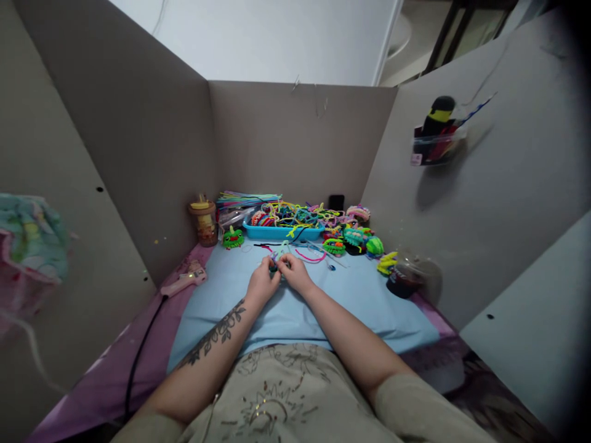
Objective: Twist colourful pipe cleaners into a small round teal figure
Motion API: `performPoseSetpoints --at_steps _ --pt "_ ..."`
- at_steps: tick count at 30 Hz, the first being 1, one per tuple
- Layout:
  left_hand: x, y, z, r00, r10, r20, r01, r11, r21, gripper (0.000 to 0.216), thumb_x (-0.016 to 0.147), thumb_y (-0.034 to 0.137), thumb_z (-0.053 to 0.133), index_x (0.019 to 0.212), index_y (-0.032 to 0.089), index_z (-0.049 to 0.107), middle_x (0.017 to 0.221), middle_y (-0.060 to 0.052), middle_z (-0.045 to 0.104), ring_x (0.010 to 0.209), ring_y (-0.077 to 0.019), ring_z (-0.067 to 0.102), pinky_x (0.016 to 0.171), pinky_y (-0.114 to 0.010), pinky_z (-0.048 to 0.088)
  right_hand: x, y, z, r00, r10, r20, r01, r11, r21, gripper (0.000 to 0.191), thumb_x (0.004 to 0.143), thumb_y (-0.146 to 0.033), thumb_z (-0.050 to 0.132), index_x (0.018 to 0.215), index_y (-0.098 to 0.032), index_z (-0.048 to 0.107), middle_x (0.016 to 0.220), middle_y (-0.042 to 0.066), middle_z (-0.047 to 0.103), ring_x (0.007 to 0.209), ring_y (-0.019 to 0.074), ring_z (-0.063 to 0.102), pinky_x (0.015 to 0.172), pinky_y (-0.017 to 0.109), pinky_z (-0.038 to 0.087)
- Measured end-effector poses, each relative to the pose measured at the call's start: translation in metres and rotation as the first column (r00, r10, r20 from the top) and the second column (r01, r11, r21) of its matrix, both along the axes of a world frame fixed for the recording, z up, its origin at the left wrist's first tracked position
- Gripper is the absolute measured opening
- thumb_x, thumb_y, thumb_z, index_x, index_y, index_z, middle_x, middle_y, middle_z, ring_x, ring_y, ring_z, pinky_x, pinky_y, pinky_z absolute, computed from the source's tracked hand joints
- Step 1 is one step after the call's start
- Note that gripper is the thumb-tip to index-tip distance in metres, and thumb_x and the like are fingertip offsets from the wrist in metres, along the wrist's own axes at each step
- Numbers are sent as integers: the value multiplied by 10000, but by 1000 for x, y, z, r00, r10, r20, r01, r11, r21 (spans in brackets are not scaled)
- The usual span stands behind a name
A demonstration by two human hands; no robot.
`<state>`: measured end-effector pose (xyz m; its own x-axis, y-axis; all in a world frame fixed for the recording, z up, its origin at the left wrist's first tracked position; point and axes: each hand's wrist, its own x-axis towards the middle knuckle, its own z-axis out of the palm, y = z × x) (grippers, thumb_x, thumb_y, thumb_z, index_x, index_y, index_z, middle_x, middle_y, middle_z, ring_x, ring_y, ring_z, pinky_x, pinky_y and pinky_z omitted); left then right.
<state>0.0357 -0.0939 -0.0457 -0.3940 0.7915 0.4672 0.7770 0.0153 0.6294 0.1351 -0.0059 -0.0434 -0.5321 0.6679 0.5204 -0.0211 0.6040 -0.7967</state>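
Observation:
My left hand (260, 283) and my right hand (297, 275) meet over the light blue mat (323, 307), fingers pinched together on a small pipe-cleaner piece (278, 258) with pale green strands sticking up. Both forearms reach out from my lap. Just beyond the hands lie loose pink and dark pipe cleaners (310, 256).
A blue tray (277, 232) piled with coloured pipe cleaners stands at the back. Fuzzy finished figures (355, 239) sit right of it, a green one (233, 238) and a lidded cup (204, 221) left. A pink glue gun (183, 281) with black cord lies left. A dark bowl (402, 282) sits right. Cardboard walls surround.

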Motion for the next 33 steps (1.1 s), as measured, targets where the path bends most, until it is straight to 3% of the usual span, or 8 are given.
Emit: performPoseSetpoints --at_steps 11,21,26,29,33 --pt "-4 4 -1 998 -64 -20 66 990 121 51 697 175 503 692 195 457 716 0 508 708 -143 490 650 -249 390 -1 6 -2 1000 18 -8 -19 999 -44 180 752 -348 517 656 -195 512 622 -25 500 616 130 465 600 242 378" --pt "-8 5 -3 993 -80 84 68 988 141 86 685 218 545 692 193 463 712 10 525 700 -132 514 668 -246 404 -1 9 -5 1000 23 12 -22 997 -67 185 750 -351 527 660 -190 513 618 -32 492 601 123 450 586 241 357" --pt "-8 7 -7 967 -71 245 36 989 143 248 684 306 603 868 205 471 810 0 557 726 -139 559 613 -236 419 0 10 -5 996 92 -5 -93 993 -71 187 761 -341 524 648 -194 502 604 -35 469 594 121 434 580 239 356" --pt "-9 7 -6 965 -66 255 27 987 155 248 682 299 611 862 209 467 812 1 556 736 -139 562 624 -238 424 1 10 -3 999 40 9 -40 999 -25 191 751 -343 543 631 -197 515 630 -20 480 625 133 448 587 245 366" --pt "-11 5 -3 958 -14 286 -30 988 151 265 664 302 634 836 211 455 782 9 547 730 -146 564 628 -244 419 6 9 4 985 -143 -94 145 989 18 214 768 -368 519 635 -200 518 678 4 504 676 151 474 620 261 393"
